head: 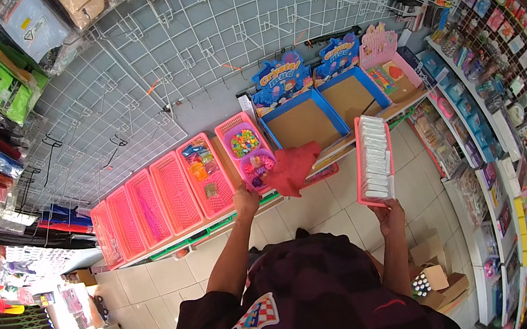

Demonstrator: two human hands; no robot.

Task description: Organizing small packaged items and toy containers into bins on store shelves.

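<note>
My right hand (390, 216) grips the near end of a long pink plastic basket (357, 169), which holds a row of white packets (373, 156) and is raised over the tiled floor. At the shelf's front edge, my left hand (247, 202) touches or nearly touches the near end of another pink basket (222, 137); the exact contact is unclear. That basket holds a purple tub of colourful small pieces (245, 143) and a second tub of pink and purple items (258, 164). A red cloth (294, 167) hangs over the shelf edge just right of it.
Several pink baskets (175, 195) stand side by side along the shelf at left. Blue-edged display boxes (305, 118) and a pink display box (392, 75) stand further right. A wire grid covers the wall behind. Stocked shelves curve along the right; an opened cardboard box (451, 287) lies on the floor.
</note>
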